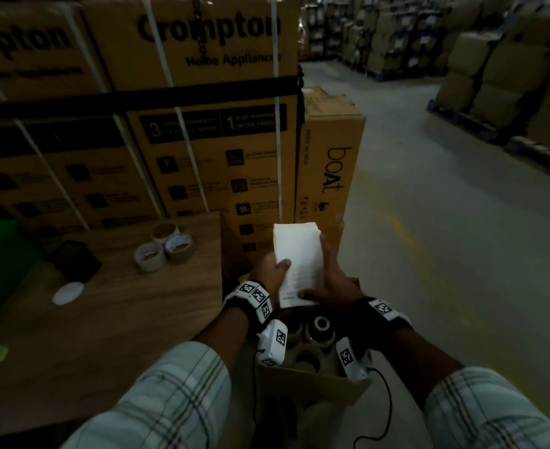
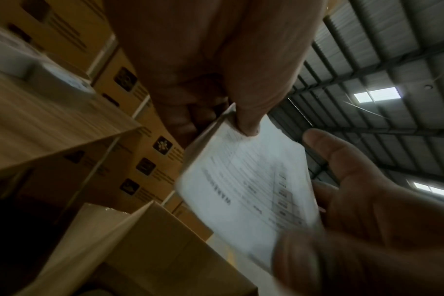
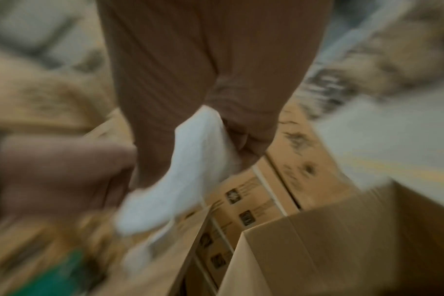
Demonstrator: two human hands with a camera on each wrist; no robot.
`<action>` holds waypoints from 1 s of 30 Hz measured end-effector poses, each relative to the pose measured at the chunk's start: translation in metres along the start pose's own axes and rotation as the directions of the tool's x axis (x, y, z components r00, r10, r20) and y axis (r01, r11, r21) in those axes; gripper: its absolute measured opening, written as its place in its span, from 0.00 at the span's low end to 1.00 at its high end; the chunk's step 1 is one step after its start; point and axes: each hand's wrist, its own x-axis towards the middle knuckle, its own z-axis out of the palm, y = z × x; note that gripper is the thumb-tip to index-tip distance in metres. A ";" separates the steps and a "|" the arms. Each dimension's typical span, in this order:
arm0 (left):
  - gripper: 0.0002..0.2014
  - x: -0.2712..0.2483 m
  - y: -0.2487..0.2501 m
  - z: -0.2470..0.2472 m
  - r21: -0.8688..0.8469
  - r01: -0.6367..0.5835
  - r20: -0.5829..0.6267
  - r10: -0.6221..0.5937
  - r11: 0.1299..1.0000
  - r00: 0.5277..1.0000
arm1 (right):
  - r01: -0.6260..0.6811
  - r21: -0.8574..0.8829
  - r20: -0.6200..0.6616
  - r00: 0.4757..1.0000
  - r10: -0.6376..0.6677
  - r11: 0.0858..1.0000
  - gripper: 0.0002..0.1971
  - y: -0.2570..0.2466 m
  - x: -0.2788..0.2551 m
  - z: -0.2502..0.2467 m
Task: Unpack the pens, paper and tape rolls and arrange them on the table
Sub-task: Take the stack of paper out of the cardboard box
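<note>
At frame centre, both hands grasp the paper (image 1: 298, 260) above the open box (image 1: 315, 384): left hand (image 1: 269, 270) pinching its left edge, right hand (image 1: 333, 283) its near corner (thumb on top). Three tape rolls (image 1: 165, 246) sit clustered on the table (image 1: 105, 312), left of centre.

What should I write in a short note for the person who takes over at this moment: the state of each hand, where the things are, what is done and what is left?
Left hand: grips the left edge of the paper stack, thumb on top.
Right hand: holds the same stack at its right and near edge.
The stack is in the air above the open cardboard box, beside the wooden table.
Done: three tape rolls stand grouped on the table.
Left: set the paper on the table; more rolls show in the box. No pens are visible; the box interior is too dark to tell.
</note>
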 end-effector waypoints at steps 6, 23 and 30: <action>0.16 -0.031 -0.012 -0.035 -0.011 0.032 -0.104 -0.033 0.999 0.994 | 0.160 -0.407 0.214 0.974 -0.077 0.899 0.61 -0.031 -0.019 0.030; 0.18 -0.087 -0.102 -0.113 -0.125 0.117 -0.281 -0.148 0.985 0.948 | 0.010 0.081 0.245 0.969 -0.030 0.997 0.42 -0.103 0.004 0.124; 0.18 -0.110 -0.168 -0.179 -0.119 0.177 -0.224 -0.201 0.977 0.954 | -0.074 -0.002 0.263 0.962 0.072 0.997 0.43 -0.145 0.026 0.202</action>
